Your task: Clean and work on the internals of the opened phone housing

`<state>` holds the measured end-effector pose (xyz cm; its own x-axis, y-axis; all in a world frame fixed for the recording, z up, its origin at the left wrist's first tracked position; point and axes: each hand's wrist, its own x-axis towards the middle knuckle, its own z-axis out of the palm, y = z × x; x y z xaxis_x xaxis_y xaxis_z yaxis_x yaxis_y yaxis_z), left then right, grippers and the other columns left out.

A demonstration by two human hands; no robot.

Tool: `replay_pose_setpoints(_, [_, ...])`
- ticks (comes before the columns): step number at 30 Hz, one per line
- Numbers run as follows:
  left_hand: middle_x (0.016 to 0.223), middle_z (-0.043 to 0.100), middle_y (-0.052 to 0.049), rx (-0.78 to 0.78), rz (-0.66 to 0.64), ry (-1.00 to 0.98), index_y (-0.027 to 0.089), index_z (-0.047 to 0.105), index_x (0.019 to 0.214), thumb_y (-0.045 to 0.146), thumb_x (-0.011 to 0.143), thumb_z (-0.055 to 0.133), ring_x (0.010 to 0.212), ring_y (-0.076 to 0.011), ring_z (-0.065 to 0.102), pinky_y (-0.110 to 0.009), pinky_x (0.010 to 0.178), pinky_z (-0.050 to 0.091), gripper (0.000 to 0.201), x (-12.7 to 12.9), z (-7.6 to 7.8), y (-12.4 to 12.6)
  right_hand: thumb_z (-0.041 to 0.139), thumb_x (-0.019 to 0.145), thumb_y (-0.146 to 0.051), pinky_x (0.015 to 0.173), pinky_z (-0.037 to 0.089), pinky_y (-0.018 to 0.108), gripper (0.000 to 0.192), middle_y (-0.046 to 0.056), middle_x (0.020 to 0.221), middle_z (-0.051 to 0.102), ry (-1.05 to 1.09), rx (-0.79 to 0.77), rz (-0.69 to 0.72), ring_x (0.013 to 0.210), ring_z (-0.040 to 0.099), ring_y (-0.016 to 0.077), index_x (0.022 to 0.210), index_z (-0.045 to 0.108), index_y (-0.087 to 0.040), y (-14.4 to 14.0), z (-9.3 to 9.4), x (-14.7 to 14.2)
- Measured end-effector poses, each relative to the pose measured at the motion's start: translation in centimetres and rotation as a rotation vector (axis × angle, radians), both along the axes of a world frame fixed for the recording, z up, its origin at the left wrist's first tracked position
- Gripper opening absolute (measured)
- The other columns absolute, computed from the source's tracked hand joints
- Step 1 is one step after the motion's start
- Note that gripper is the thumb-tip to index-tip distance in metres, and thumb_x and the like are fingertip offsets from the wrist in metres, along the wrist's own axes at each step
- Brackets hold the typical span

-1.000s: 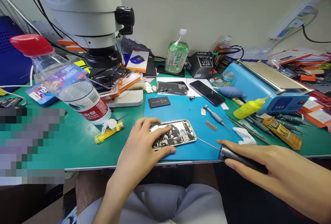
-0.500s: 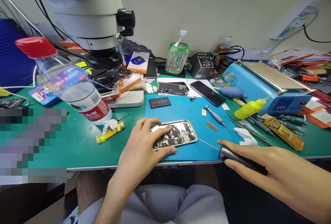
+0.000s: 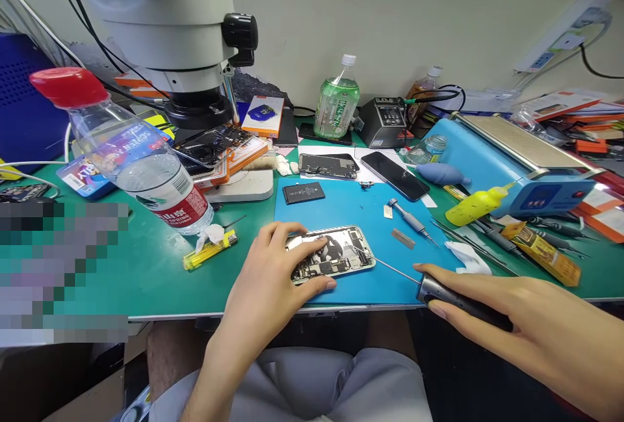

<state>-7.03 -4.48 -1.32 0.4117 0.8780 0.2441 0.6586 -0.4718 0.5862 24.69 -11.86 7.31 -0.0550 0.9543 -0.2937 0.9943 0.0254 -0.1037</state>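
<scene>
My left hand (image 3: pixel 268 279) is closed on the left part of an opened phone (image 3: pixel 361 259), thumb on the near edge and fingers over the frame and its inside. The phone lies on a blue mat (image 3: pixel 336 293) with its circuit board and metal plates bare. In my right hand (image 3: pixel 541 321) is a screwdriver (image 3: pixel 435 289) with a dark grey handle and a thin shaft. Its tip reaches into the right part of the phone; exact contact is too small to make out. Behind the phone lies a removed battery (image 3: pixel 303 192).
A small grey screwdriver (image 3: pixel 410 219) and a metal strip (image 3: pixel 403 238) lie right of the phone. Farther back are a detached screen (image 3: pixel 327 166) and a dark phone (image 3: pixel 394 176). At left stand a water bottle (image 3: pixel 166 181), a yellow lighter (image 3: pixel 209 251) and a microscope (image 3: pixel 160 38).
The whole view has shifted slightly, so things appear a little farther right. Both hands keep their grips, and the screwdriver tip stays over the same part of the phone.
</scene>
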Motion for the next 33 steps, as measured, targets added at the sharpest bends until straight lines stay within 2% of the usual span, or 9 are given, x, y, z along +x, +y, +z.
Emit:
replay_pose_setpoints(8, [0.143, 0.059, 0.0, -0.007, 0.003, 0.0, 0.041, 0.071, 0.136, 0.043, 0.091, 0.085, 0.136, -0.0308, 0.049, -0.051, 0.116, 0.048, 0.048, 0.0, 0.1, -0.1, 0.031, 0.093, -0.085, 0.112, 0.053, 0.064, 0.074, -0.007, 0.141, 0.07, -0.021, -0.004, -0.022, 0.132, 0.067, 0.0381, 0.142, 0.07, -0.045, 0.4, 0.3, -0.3])
replay_pose_setpoints(17, [0.143, 0.059, -0.001, -0.006, 0.003, -0.008, 0.041, 0.071, 0.136, 0.043, 0.09, 0.085, 0.136, -0.031, 0.049, -0.052, 0.116, 0.048, 0.048, 0.0, 0.1, -0.1, 0.035, 0.098, -0.074, 0.102, 0.061, 0.064, 0.065, -0.004, 0.135, 0.074, -0.027, 0.076, 0.014, 0.122, 0.073, 0.04, 0.136, 0.075, -0.04, 0.3, 0.5, -1.2])
replay_pose_setpoints(25, [0.143, 0.059, 0.0, -0.007, 0.0, -0.009, 0.041, 0.071, 0.135, 0.042, 0.09, 0.085, 0.135, -0.0307, 0.049, -0.052, 0.115, 0.049, 0.047, 0.1, 0.2, -0.1, 0.038, 0.105, -0.066, 0.076, 0.071, 0.05, 0.057, 0.0, 0.126, 0.079, -0.07, 0.262, 0.137, 0.108, 0.079, 0.037, 0.136, 0.076, -0.036, -0.6, -0.7, -0.6])
replay_pose_setpoints(28, [0.143, 0.059, -0.001, 0.0, 0.003, -0.003, 0.041, 0.071, 0.136, 0.042, 0.09, 0.085, 0.135, -0.0312, 0.049, -0.053, 0.116, 0.048, 0.048, 0.1, 0.1, -0.1, 0.041, 0.106, -0.06, 0.067, 0.071, 0.046, 0.052, 0.0, 0.121, 0.08, -0.093, 0.284, 0.196, 0.102, 0.081, 0.0356, 0.134, 0.077, -0.034, -0.5, -0.6, -0.8])
replay_pose_setpoints(33, [0.143, 0.059, -0.001, 0.0, -0.001, -0.001, 0.041, 0.072, 0.135, 0.04, 0.09, 0.086, 0.135, -0.031, 0.05, -0.053, 0.115, 0.049, 0.048, 0.1, 0.0, -0.1, 0.04, 0.109, -0.052, 0.06, 0.07, 0.043, 0.049, -0.001, 0.117, 0.082, -0.133, 0.367, 0.291, 0.092, 0.083, 0.0319, 0.132, 0.077, -0.03, -0.3, -0.3, -1.3])
